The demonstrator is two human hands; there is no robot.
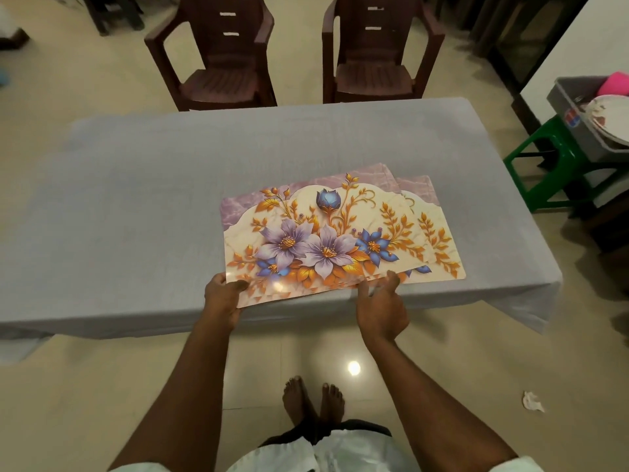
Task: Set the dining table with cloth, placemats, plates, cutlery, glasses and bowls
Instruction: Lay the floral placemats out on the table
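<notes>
Several floral placemats (340,233), fanned in a loose stack, lie on the grey tablecloth (136,199) near the table's front edge, right of centre. Left hand (223,298) pinches the top mat's near left corner, thumb on top. Right hand (383,306) touches the stack's near edge, fingers loosely spread, gripping nothing. Plates (604,119) sit in a grey tub (578,131) on a green stool (558,165) at right

tablecloth (143,206): pale grey-blue | placemats (326,233): cream, purple and blue flowers, gold leaves, lilac marbling | chairs (218,52): dark maroon | stool (561,165): green
</notes>
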